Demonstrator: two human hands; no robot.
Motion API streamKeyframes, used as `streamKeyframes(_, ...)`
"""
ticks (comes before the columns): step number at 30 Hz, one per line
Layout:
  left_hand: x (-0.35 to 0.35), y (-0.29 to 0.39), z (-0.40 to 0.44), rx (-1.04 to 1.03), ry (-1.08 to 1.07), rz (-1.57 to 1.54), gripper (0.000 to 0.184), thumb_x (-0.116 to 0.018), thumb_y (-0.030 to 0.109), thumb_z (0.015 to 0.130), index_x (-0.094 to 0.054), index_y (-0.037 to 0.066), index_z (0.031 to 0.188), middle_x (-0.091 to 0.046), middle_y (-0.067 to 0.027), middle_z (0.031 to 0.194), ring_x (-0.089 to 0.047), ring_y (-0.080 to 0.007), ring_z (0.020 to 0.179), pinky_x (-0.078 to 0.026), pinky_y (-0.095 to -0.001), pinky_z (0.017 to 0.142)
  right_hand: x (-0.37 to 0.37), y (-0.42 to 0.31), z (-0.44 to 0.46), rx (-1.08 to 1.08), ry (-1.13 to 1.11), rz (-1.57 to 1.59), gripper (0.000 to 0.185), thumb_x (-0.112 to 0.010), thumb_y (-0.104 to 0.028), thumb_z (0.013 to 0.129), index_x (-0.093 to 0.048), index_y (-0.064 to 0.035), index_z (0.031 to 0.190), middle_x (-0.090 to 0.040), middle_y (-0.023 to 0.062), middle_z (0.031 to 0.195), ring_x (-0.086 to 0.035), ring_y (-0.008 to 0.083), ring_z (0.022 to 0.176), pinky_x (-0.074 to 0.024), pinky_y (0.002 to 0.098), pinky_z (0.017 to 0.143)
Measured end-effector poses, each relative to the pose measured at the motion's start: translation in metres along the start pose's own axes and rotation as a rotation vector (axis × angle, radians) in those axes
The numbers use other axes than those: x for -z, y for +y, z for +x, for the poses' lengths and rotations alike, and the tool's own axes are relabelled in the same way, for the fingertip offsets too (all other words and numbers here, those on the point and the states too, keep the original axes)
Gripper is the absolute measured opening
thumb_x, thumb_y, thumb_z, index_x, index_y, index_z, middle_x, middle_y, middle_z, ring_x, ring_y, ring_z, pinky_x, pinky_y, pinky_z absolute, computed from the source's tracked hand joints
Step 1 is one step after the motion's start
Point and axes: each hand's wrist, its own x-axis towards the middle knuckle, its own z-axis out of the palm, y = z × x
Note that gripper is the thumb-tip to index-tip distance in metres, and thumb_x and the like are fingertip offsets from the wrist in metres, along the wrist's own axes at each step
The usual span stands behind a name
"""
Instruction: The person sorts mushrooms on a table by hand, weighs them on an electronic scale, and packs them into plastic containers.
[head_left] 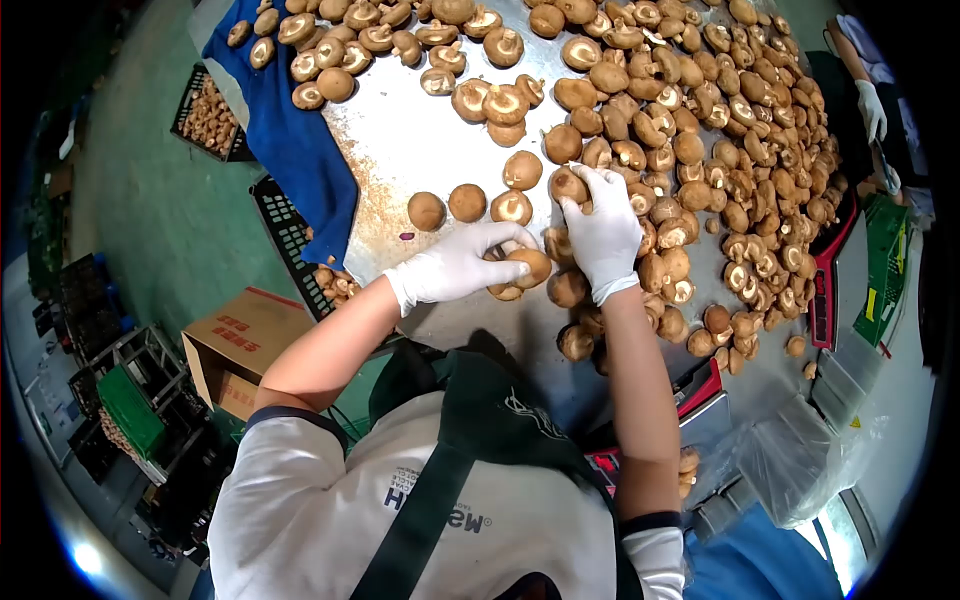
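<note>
The left hand, in a white glove, holds a brown mushroom in a narrow grip, with the thumb and fingers closed at its cap. Just under this grip there is a second mushroom, partly hidden, and I cannot tell if the same hand supports it. The right hand, also gloved, is closed on a round mushroom with the thumb and fingertips, farther from the body than the left grip. These mushrooms should be light, with a cap a little soft and springy, so strong pressing may bruise it or break its edge. The smooth cap may also slide in the glove, if it is damp. I think it is good to take it gently around the cap's sides, or by the firmer stem. Beyond the left grip, three loose caps lie near each other on the metal table, and to the right of the right grip spreads a big heap. More outward, to the left, are a blue cloth and a carton.
</note>
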Motion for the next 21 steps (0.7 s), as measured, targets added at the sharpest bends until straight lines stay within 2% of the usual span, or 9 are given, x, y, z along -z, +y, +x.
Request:
streamKeyframes(3, -0.007, -0.012, -0.004, -0.034, 0.053, -0.033, 0.027, -0.063, 0.021, 0.093, -0.061, 0.006, 0.116, -0.062, -0.0013, 0.101, -0.057, -0.009, 0.091, -0.049, -0.0264, 0.081, -0.002, 0.0, -0.008, -0.019, -0.004, -0.047, 0.04, -0.072, -0.019, 0.076, -0.065, -0.0146, 0.115, -0.06, 0.0109, 0.109, -0.065, 0.0303, 0.093, -0.0539, 0.04, 0.075)
streamKeyframes(7, -0.02, -0.003, -0.02, 0.079, 0.016, -0.122, 0.031, -0.063, 0.018, 0.094, -0.06, 0.007, 0.122, -0.062, -0.0023, 0.097, -0.055, -0.007, 0.088, -0.048, -0.0239, 0.077, 0.002, -0.011, -0.005, -0.077, -0.113, -0.118, 0.043, -0.072, -0.022, 0.076, -0.062, -0.0129, 0.117, -0.056, 0.0133, 0.114, -0.061, 0.0323, 0.101, -0.0519, 0.0419, 0.082)
streamKeyframes(9, -0.025, -0.005, -0.026, 0.036, 0.043, -0.076, 0.035, -0.063, 0.018, 0.095, -0.058, 0.006, 0.127, -0.064, -0.0043, 0.102, -0.058, -0.0092, 0.094, -0.049, -0.0258, 0.082, 0.006, -0.017, -0.003, -0.113, -0.149, -0.132, 0.045, -0.072, -0.022, 0.075, -0.062, -0.0124, 0.118, -0.056, 0.0144, 0.115, -0.059, 0.0336, 0.104, -0.0507, 0.0428, 0.086)
streamKeyframes(11, -0.032, -0.028, -0.025, -0.027, 0.101, -0.032, 0.035, -0.062, 0.018, 0.095, -0.057, 0.005, 0.128, -0.065, -0.0057, 0.107, -0.059, -0.0107, 0.097, -0.049, -0.0269, 0.086, 0.005, -0.011, -0.012, -0.053, -0.14, -0.093, 0.044, -0.072, -0.02, 0.076, -0.061, -0.0094, 0.117, -0.059, 0.0172, 0.115, -0.058, 0.0357, 0.108, -0.0486, 0.0436, 0.09)
streamKeyframes(12, -0.035, -0.031, -0.026, -0.036, 0.114, -0.133, 0.036, -0.059, 0.018, 0.097, -0.056, 0.003, 0.13, -0.064, -0.0076, 0.116, -0.059, -0.012, 0.102, -0.048, -0.0282, 0.091, 0.007, -0.009, -0.016, -0.021, -0.129, -0.026, 0.044, -0.072, -0.018, 0.075, -0.061, -0.0085, 0.117, -0.06, 0.0174, 0.114, -0.058, 0.0359, 0.108, -0.0485, 0.0436, 0.09)
streamKeyframes(15, -0.033, -0.038, -0.029, -0.151, 0.091, -0.344, 0.038, -0.055, 0.02, 0.099, -0.054, 0.003, 0.133, -0.062, -0.0078, 0.12, -0.058, -0.0125, 0.103, -0.049, -0.0289, 0.091, 0.017, -0.004, -0.032, -0.022, -0.097, 0.154, 0.044, -0.075, -0.014, 0.075, -0.061, -0.0059, 0.116, -0.063, 0.0171, 0.112, -0.058, 0.0359, 0.108, -0.0475, 0.0426, 0.092)
streamKeyframes(16, -0.03, -0.043, -0.029, -0.136, 0.084, -0.34, 0.039, -0.053, 0.02, 0.099, -0.053, 0.003, 0.135, -0.061, -0.0072, 0.121, -0.059, -0.0138, 0.105, -0.05, -0.0292, 0.089, 0.021, -0.004, -0.039, -0.075, -0.078, 0.214, 0.047, -0.077, -0.014, 0.074, -0.06, -0.0052, 0.118, -0.062, 0.0172, 0.116, -0.058, 0.0356, 0.109, -0.0469, 0.0415, 0.095)
streamKeyframes(19, -0.032, -0.042, -0.026, -0.045, 0.123, -0.588, 0.04, -0.054, 0.016, 0.098, -0.053, 0.003, 0.135, -0.062, -0.0071, 0.121, -0.06, -0.0149, 0.105, -0.051, -0.029, 0.088, 0.039, -0.011, -0.053, -0.261, -0.054, 0.421, 0.05, -0.077, -0.009, 0.076, -0.058, -0.0007, 0.122, -0.061, 0.0155, 0.124, -0.058, 0.0288, 0.115, -0.0441, 0.0379, 0.102)
streamKeyframes(21, -0.03, -0.036, -0.026, -0.048, 0.127, -0.609, 0.042, -0.055, 0.011, 0.094, -0.052, 0.001, 0.135, -0.062, -0.0081, 0.121, -0.06, -0.0152, 0.105, -0.051, -0.0286, 0.088, 0.058, -0.028, -0.061, -0.326, -0.014, 0.466, 0.053, -0.076, -0.006, 0.077, -0.056, 0.0017, 0.125, -0.06, 0.0153, 0.126, -0.055, 0.0259, 0.119, -0.0415, 0.0362, 0.105)
